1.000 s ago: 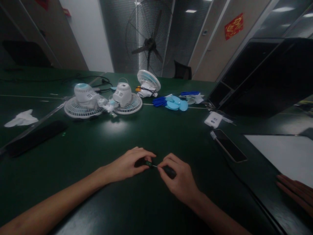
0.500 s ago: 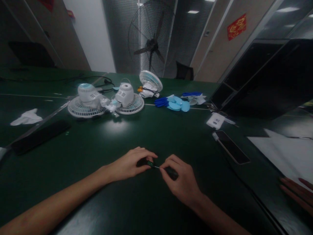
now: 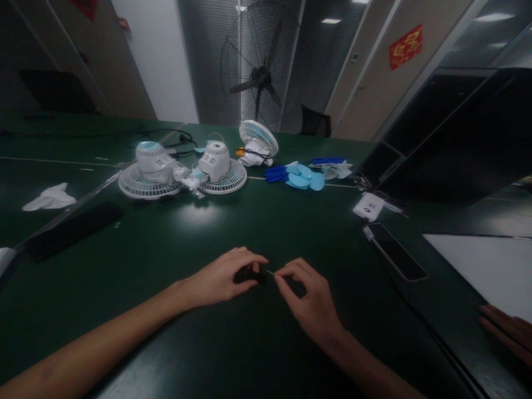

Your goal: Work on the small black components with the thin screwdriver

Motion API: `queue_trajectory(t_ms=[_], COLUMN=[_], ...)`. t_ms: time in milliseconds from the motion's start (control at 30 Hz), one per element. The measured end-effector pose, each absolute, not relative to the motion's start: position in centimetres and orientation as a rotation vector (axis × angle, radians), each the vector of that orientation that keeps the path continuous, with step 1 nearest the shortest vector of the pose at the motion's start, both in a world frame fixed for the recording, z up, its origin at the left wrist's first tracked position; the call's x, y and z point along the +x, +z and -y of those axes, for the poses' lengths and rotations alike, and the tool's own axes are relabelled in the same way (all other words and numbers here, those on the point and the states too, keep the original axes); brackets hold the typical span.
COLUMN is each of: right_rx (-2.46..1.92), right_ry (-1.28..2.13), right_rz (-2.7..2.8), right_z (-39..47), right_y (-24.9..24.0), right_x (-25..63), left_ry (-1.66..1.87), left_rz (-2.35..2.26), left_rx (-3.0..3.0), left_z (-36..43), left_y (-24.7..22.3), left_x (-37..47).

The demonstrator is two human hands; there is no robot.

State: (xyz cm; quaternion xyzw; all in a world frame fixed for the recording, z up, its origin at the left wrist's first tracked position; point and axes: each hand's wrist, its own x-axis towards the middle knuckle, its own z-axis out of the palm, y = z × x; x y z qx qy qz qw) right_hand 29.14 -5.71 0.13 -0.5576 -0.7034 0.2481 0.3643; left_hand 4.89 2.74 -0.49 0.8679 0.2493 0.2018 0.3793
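Observation:
My right hand (image 3: 310,293) pinches a thin metal rod (image 3: 270,272) between thumb and fingertips. The rod's short bare end points left, toward my other hand, and the rest is hidden by my fingers. Just to its left, my left hand (image 3: 226,277) rests low over the green table (image 3: 199,343), thumb and fingers curled around a dark space. Something dark seems to sit inside that curl, but shadow keeps me from making it out. A small gap separates the rod's end from my left fingertips.
Beyond my hands lie white fan heads (image 3: 152,172), another fan (image 3: 257,144), and blue fan blades (image 3: 301,176). A phone (image 3: 397,252), a white box (image 3: 369,206) and a black monitor (image 3: 449,133) are on the right. Another person's hand (image 3: 507,330) is at the right edge.
The metal rod reached a green piece in my left hand earlier; now its end is free and angled upward. My right hand has shifted slightly right and up. The green piece no longer shows.

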Motion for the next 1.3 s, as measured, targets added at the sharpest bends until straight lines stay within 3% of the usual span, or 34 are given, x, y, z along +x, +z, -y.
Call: queue_trajectory(t_ms=[400, 767, 1167, 1300], right_rx=[-1.439, -1.418, -1.416, -1.411], right_ry=[0.667, 0.722, 0.725, 0.728], right_rz=[1.800, 1.800, 1.790, 1.778], right_z=[5.6, 5.8, 5.8, 5.7], right_y=[0.3, 0.2, 0.3, 0.3], right_x=[29.5, 29.7, 29.7, 29.7], left_ry=[0.360, 0.754, 0.526, 0.717], left_rz=[-0.618, -1.516, -1.894, -1.820], left_rx=[2.231, 2.194, 2.016, 1.988], left_z=[-6.6, -14.5, -14.9, -14.4], left_y=[0.8, -1.8, -0.7, -0.8], left_x=[0.7, -11.6, -12.8, -12.1])
